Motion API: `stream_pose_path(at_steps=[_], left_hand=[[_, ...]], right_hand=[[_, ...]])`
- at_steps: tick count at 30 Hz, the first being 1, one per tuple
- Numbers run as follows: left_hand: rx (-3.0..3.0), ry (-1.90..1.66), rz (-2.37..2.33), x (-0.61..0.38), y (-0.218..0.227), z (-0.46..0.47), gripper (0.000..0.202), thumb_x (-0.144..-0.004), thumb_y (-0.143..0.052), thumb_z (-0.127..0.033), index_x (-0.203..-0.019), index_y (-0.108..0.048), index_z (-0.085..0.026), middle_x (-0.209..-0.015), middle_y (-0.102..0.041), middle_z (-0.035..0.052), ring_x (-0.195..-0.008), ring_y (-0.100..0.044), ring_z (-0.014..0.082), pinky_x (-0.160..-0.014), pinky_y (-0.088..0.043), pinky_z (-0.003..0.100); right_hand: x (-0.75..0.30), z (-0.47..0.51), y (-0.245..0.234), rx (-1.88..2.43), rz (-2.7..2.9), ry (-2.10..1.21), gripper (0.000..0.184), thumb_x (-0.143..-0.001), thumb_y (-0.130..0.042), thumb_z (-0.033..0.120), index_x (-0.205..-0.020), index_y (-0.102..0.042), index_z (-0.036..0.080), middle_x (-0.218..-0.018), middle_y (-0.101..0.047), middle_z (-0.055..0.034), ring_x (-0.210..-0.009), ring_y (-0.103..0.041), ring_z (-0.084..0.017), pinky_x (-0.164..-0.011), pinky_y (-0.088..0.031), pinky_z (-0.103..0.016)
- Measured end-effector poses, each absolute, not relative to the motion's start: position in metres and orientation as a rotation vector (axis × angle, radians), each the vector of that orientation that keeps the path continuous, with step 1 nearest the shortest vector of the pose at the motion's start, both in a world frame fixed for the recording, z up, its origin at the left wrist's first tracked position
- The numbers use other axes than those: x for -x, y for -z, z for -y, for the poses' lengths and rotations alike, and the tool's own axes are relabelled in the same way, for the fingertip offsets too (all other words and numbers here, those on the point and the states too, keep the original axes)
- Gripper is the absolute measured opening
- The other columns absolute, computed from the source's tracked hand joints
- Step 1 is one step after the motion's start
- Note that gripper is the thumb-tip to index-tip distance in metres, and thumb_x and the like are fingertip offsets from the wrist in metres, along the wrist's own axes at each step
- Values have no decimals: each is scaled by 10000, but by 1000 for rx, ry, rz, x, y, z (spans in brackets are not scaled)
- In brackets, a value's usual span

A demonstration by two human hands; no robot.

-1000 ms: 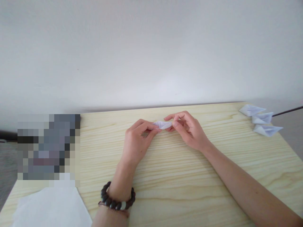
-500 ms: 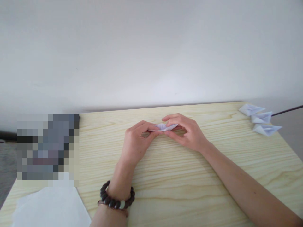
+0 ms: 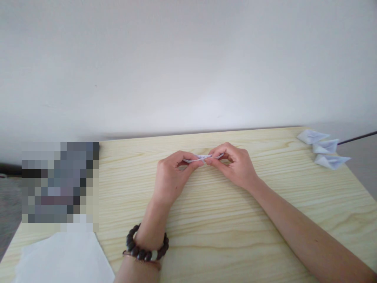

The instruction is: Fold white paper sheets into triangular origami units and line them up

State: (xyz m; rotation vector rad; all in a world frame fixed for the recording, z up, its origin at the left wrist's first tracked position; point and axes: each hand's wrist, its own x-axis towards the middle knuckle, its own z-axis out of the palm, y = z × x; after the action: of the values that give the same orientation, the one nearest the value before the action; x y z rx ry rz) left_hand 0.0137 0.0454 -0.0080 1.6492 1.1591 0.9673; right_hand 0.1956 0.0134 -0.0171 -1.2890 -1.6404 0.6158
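Between my hands, just over the middle of the table, is a small folded white paper boat (image 3: 201,158) with pointed ends. My left hand (image 3: 173,173) pinches its left part between thumb and fingers. On the other side, my right hand (image 3: 232,163) grips it with thumb and forefinger, close to the left thumb. The fingers hide much of the paper, and its two long edges lie close together in the middle. A dark bead bracelet circles my left wrist.
Three folded white paper boats (image 3: 325,147) stand at the table's far right corner, beside a thin dark rod (image 3: 357,138). Blank white paper (image 3: 64,259) lies at the front left. A pixelated dark object (image 3: 66,181) is behind it. A pale wall (image 3: 188,70) rises behind the wooden table (image 3: 218,236).
My right fingers have come down from above the paper and now pinch it. The paper boat's middle looks narrower than before. My left hand has barely moved.
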Motion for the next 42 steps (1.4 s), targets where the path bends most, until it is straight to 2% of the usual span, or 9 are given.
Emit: stream_pose_path(at_steps=[5, 8, 11, 17, 22, 26, 31, 37, 42], left_hand=[[-1466, -951, -1222, -13, 9, -48, 333, -651, -804, -342, -912, -660, -194, -630, -702, -27, -552, -655, 138, -547, -513, 223], [-1351, -886, -1196, -13, 7, -48, 291, -679, -784, -329, -917, -707, -180, -612, -718, 1, -570, -688, 169, -571, -557, 251], [-1241, -863, -1166, -14, 6, -49, 234, -724, -748, -340, -873, -740, -161, -676, -746, 35, -606, -707, 184, -610, -590, 276], [-1298, -836, -1066, -8, 8, -52, 299, -811, -662, -368, -1020, -705, -158, -751, -754, 40, -657, -712, 170, -686, -586, 275], [-1548, -796, -954, -5, 9, -51, 476, -755, -736, -350, -1197, -612, -227, -948, -731, 47, -795, -694, 164, -710, -561, 251], [-1949, -954, -886, -10, 9, -47, 287, -751, -738, -194, -1032, -698, -237, -1206, -603, 86, -969, -641, 169, -690, -547, 215], [-2113, -1062, -810, -10, 8, -48, 139, -817, -677, -167, -934, -736, -216, -960, -682, 50, -830, -666, 134, -723, -542, 223], [-2061, -1072, -930, -7, 8, -49, 110, -810, -695, -197, -905, -748, -218, -879, -747, 14, -790, -693, 133, -730, -545, 207], [-2061, -988, -931, -7, 9, -47, 117, -834, -664, -187, -914, -747, -205, -909, -767, 2, -800, -715, 142, -746, -559, 204]], right_hand=[[-196, -14, 19, 1294, 1512, -748, 198, -796, -709, 363, -765, -583, 213, -719, -679, -3, -637, -670, -140, -578, -549, -246], [-197, -15, 19, 1288, 1384, -893, 215, -763, -737, 378, -789, -590, 223, -674, -680, 13, -605, -688, -157, -547, -562, -255], [-200, -17, 19, 1283, 1311, -990, 199, -762, -737, 376, -824, -631, 220, -667, -702, 10, -601, -703, -169, -566, -583, -270], [-204, -19, 20, 1306, 1288, -1063, 188, -798, -701, 370, -861, -684, 194, -708, -734, -10, -616, -715, -167, -606, -605, -275], [-202, -18, 17, 1311, 1294, -1082, 225, -768, -726, 387, -851, -681, 182, -648, -713, -6, -559, -701, -165, -542, -584, -256], [-201, -19, 14, 1262, 1284, -1128, 209, -777, -719, 366, -844, -644, 183, -604, -673, 22, -499, -664, -133, -490, -548, -224], [-201, -17, 11, 1248, 1359, -1163, 146, -849, -640, 331, -860, -625, 186, -636, -653, 26, -496, -631, -99, -479, -524, -196], [-200, -13, 8, 1156, 1708, -815, 129, -871, -598, 260, -955, -656, 182, -1088, -666, -92, -915, -659, -164, -540, -534, -186], [-198, -14, 11, 1062, 1828, -574, 97, -826, -630, 162, -920, -648, 179, -940, -706, -73, -872, -661, -143, -549, -521, -178]])
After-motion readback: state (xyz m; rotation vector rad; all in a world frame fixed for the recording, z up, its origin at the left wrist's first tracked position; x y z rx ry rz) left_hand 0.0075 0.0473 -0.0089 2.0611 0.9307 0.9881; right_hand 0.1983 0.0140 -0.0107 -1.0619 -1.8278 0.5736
